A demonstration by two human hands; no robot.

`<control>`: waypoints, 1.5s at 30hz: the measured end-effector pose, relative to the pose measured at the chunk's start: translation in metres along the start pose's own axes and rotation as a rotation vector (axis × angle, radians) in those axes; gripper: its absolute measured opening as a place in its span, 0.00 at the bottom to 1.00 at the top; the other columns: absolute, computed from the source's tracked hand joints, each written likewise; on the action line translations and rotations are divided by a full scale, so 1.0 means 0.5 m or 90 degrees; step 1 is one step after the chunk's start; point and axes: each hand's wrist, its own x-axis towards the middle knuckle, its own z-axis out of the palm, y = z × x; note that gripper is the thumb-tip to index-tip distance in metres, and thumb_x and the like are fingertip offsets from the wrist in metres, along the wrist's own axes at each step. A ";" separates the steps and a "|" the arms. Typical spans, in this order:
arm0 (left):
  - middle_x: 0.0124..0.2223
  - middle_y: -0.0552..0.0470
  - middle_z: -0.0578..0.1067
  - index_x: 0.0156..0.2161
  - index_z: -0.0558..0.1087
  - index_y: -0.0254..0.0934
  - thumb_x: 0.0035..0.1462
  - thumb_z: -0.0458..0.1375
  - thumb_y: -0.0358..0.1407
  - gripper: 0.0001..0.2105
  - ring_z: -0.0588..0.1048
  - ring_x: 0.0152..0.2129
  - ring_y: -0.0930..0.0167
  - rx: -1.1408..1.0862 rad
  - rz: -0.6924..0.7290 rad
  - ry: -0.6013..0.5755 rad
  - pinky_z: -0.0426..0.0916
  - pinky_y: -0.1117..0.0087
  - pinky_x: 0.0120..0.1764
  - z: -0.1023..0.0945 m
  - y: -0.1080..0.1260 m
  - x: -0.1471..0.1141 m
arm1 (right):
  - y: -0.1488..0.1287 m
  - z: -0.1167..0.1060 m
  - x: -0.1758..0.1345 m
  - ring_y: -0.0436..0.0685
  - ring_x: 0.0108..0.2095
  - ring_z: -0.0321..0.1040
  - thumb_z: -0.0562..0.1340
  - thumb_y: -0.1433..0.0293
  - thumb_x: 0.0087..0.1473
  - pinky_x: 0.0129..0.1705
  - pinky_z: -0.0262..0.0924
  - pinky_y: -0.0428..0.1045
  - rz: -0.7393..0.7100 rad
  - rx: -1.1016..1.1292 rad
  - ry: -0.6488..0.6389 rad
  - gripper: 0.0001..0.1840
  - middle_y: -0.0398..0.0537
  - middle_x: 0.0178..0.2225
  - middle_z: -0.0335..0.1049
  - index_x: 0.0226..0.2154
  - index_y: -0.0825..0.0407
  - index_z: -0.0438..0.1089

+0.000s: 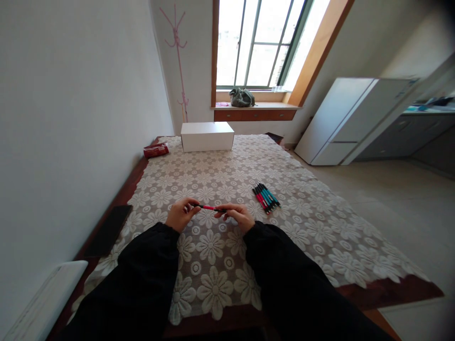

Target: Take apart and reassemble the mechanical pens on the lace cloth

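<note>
Between my two hands a red and black pen [209, 207] is held level, just above the flowered tablecloth [210, 246]. My left hand [181, 214] pinches its black end at the left. The fingers of my right hand [237, 215] close on the other black end. To the right of my right hand lies a row of several pens [266, 197], side by side, some red and black, others teal and black. Their tips point away from me.
A white box [207, 137] stands at the table's far end, with a dark red packet [156, 150] to its left. Along the left edge lies a flat black object [108, 230]. A wall [78, 104] runs close on the left.
</note>
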 end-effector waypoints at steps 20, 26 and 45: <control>0.29 0.52 0.75 0.32 0.71 0.34 0.39 0.68 0.51 0.23 0.70 0.21 0.76 -0.345 -0.145 -0.068 0.62 0.75 0.24 -0.010 -0.015 0.011 | -0.006 0.000 -0.013 0.57 0.39 0.74 0.60 0.59 0.57 0.40 0.66 0.50 -0.036 -0.088 -0.097 0.21 0.52 0.40 0.78 0.48 0.52 0.73; 0.30 0.51 0.77 0.32 0.71 0.34 0.40 0.68 0.49 0.21 0.72 0.24 0.74 -0.332 -0.136 -0.060 0.65 0.73 0.27 -0.009 -0.017 0.009 | -0.008 -0.003 -0.012 0.57 0.39 0.73 0.61 0.58 0.57 0.40 0.66 0.51 -0.028 -0.086 -0.099 0.21 0.53 0.40 0.77 0.48 0.53 0.73; 0.35 0.50 0.79 0.38 0.75 0.37 0.49 0.64 0.41 0.12 0.75 0.31 0.70 -0.097 0.008 -0.014 0.69 0.69 0.35 0.000 0.008 -0.003 | 0.022 -0.006 0.004 0.54 0.31 0.71 0.62 0.59 0.54 0.33 0.63 0.49 -0.032 -0.228 0.121 0.16 0.49 0.31 0.76 0.41 0.53 0.73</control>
